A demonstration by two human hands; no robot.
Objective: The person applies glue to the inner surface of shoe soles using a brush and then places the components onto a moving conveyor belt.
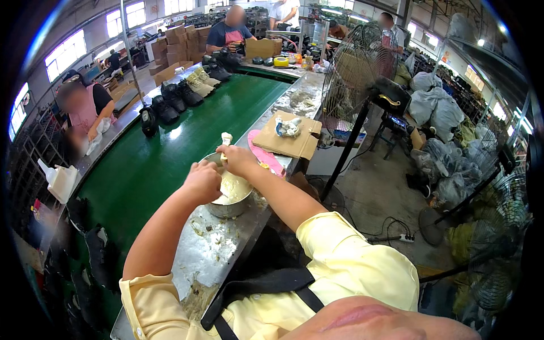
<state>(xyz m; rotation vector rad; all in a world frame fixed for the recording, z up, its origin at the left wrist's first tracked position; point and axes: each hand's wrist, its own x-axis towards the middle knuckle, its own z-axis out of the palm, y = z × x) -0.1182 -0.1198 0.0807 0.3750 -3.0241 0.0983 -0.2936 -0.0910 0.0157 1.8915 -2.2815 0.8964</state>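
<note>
A round metal pot (228,211) of thick cream-coloured paste (233,187) stands on the metal ledge in front of me. My right hand (238,160) is closed round a pale handle with a knobbed white end (226,137), upright at the pot's far rim. Its lower end is hidden. My left hand (204,181) is at the pot's left side, fingers curled down over the rim. What they hold, if anything, is hidden. Just beyond lies a long pink flat piece (262,148), partly under a cardboard sheet (306,129) bearing a crusted white-and-blue object (288,127).
A green conveyor belt (175,153) runs along my left, with black shoes (174,97) and beige shoes (201,82) on its far side. A white container (59,180) sits at the left edge. Co-workers are across and at the far end. A large fan (354,73) stands right.
</note>
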